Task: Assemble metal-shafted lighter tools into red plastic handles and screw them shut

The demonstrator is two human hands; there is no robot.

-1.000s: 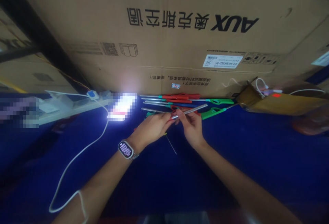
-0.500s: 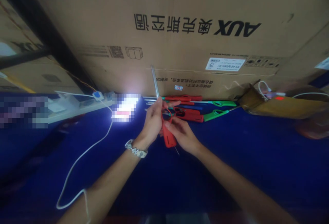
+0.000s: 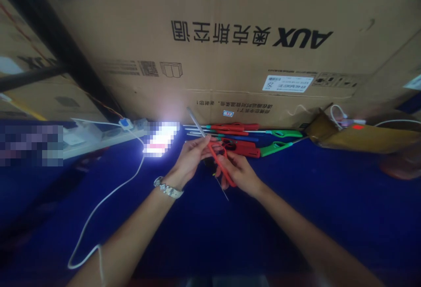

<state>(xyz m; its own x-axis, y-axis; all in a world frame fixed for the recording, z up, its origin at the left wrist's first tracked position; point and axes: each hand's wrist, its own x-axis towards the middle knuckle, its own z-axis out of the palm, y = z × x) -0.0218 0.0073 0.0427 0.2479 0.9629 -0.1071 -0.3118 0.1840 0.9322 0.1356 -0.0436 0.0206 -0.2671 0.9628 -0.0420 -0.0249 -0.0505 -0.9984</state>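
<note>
A red long-nosed lighter [image 3: 224, 170] is held between both hands, its metal tube tilted up and to the left. My left hand [image 3: 187, 160] is closed on the lighter where the tube meets the red body, thumb on top. My right hand [image 3: 242, 175] grips the handle end, with fingertips curled beneath it. Below the lighter, a thin metal rod [image 3: 222, 189] with a small yellow part pokes out. Its other end is hidden, and I cannot tell whether a hand holds it. Behind my hands lie several other lighters [image 3: 243, 148], with red, green and blue handles.
A large cardboard box [image 3: 230, 67] stands upright behind the blue tabletop [image 3: 204, 238]. To the left are a glowing, blurred-out screen [image 3: 161, 140], a white power strip [image 3: 101, 135] and a loose white cable [image 3: 112, 195]. At the right sits a brown open container [image 3: 365, 137].
The lighter has turned from showing its flat side to showing its narrow edge. Its metal tip has dropped and shifted left. My left hand has moved slightly left and down.
</note>
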